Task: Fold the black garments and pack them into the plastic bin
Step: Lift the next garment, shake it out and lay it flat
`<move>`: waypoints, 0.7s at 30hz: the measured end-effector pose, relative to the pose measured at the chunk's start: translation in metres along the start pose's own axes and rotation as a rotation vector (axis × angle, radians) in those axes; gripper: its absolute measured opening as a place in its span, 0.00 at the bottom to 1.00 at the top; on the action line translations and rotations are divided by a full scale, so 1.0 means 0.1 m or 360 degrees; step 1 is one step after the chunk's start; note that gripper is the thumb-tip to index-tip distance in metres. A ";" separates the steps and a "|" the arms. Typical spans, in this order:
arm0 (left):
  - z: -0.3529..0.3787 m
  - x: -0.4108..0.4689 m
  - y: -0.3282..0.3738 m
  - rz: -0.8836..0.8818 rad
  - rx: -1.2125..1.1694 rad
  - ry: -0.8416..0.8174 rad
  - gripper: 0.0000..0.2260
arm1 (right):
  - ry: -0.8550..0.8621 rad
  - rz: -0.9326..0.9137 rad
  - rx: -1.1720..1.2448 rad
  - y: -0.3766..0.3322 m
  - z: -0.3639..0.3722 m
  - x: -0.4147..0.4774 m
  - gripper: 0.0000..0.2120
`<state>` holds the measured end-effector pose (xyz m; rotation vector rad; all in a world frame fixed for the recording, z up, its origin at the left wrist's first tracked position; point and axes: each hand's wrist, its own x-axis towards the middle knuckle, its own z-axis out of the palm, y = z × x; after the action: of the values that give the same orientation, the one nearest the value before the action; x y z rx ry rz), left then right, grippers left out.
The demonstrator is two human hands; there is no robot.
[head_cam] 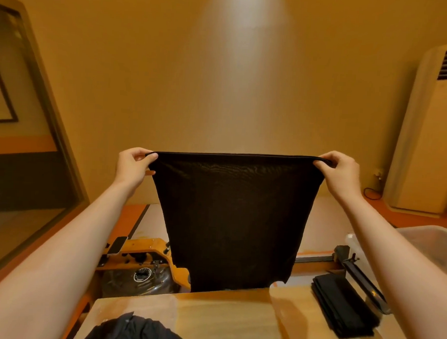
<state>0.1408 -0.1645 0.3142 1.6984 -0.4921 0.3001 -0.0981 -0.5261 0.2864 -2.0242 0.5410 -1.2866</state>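
A thin black garment [234, 221] hangs spread out in the air in front of me, above the wooden table [224, 322]. My left hand [134, 164] pinches its top left corner and my right hand [340, 173] pinches its top right corner, keeping the top edge taut. Its lower edge hangs just beyond the table's far edge. A folded black stack [344, 309] lies on the table at the right. A crumpled black garment [136, 332] lies at the table's near left edge. The clear plastic bin [431, 237] stands at the far right, partly behind my right forearm.
Behind the table stands an orange wooden machine with a clear water tank [139, 276] and a long rail [316, 259]. A tall white air conditioner [431, 128] stands in the right corner. A glass partition [25, 133] runs along the left.
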 end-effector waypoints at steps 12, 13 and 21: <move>0.03 -1.57 0.25 -0.0203 0.0016 -0.0020 0.04 | -0.0258 0.0024 -0.0037 0.30 -0.84 -0.66 0.04; 0.04 -1.79 0.20 -0.0230 0.0069 -0.0032 0.04 | -0.0264 0.0017 -0.0113 0.38 -0.89 -0.76 0.04; 0.25 -3.46 -0.60 -0.0586 0.0274 -0.0264 0.03 | -0.0422 0.0212 -0.0357 1.05 -1.02 -1.76 0.07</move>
<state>-0.1350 -0.1283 0.0978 1.9516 -0.2703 -0.0683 -0.2641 -0.5161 0.1299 -2.2560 0.7055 -0.8933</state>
